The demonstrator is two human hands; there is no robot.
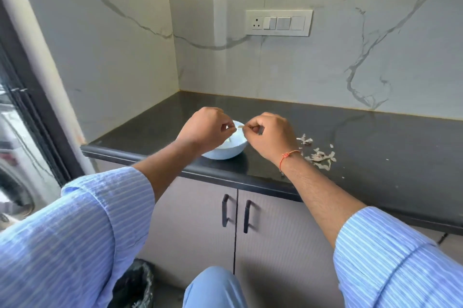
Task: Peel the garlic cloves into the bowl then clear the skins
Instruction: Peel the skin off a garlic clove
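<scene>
The fingers [226, 127] of the left hand [205, 130] are curled in and pinch a small pale garlic clove [231, 129] at their tips, and the fingers [253, 128] of the right hand [271, 137] are curled the same way, pinching at the clove's other end, where a thin strip of skin shows between the two hands. Both hands hang just above a white bowl [225, 151], which stands on the dark bench [375, 147] close to its front edge; the left wrist covers much of the bowl's left side, so only a few pale pieces can be made out inside. A thin orange thread [288, 156] is tied round the right wrist. Just to the right of that wrist a loose scatter of garlic skins [319, 155] lies on the bench, with a few tiny flecks farther right. Behind the bench rises a marble-veined wall carrying a white switch plate [278, 22]. Under the bench are two grey cabinet doors with dark handles [236, 212]. Low on the floor, partly hidden by the left striped sleeve [75, 232], stands a bin lined with a dark bag [136, 282]. At the far left a dark window frame [32, 120] runs down the view.
</scene>
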